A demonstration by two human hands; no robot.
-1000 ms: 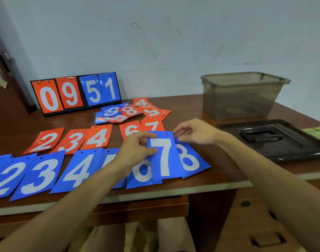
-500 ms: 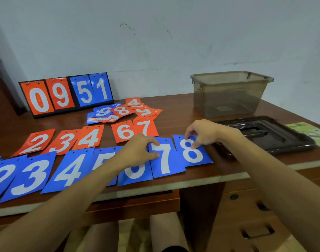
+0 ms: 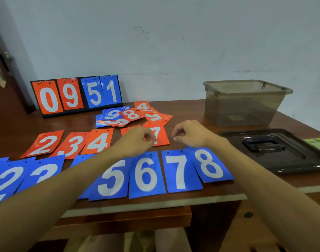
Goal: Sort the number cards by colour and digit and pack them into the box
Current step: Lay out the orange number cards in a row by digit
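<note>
Two hands in head view, both yours. Left hand [image 3: 137,140] over orange row, fingers curled at orange 7 [image 3: 162,137]; can't tell if you pinch it. Right hand [image 3: 190,133] near it, fingers loosely curled, holding nothing. Blue 5 [image 3: 112,179], blue 6 [image 3: 146,176], blue 7 [image 3: 181,171], blue 8 [image 3: 210,164] flat along near table [image 3: 201,190] edge. Mixed pile [image 3: 132,115] behind hands. Box [image 3: 242,104] far right, lid [image 3: 275,151] before it. Left forearm hides card left of blue 5; leftmost blue cards cut off.
</note>
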